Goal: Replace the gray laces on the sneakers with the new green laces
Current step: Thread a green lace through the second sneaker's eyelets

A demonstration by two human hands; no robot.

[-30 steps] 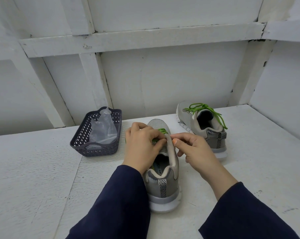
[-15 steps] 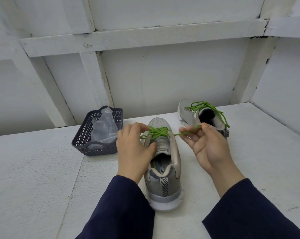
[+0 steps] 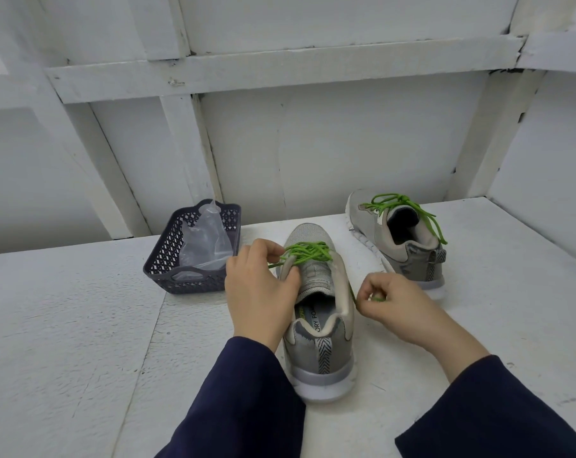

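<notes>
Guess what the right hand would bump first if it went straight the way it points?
Probably the near grey mesh sneaker, whose padded side sits just beyond the right hand; depth is unclear.

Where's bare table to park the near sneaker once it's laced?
Free: the table left of the left hand, in front of the basket; and right of the right hand, nearer than the far sneaker. Crowded: the middle, both hands on the green lace of the near sneaker.

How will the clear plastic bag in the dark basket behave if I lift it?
The crumpled clear plastic bag likely flops and weighs almost nothing: it slumps against the wall of the dark gray lattice basket. Its glossy film may feel slippery. It looks empty, so the basket should stay put.
</notes>
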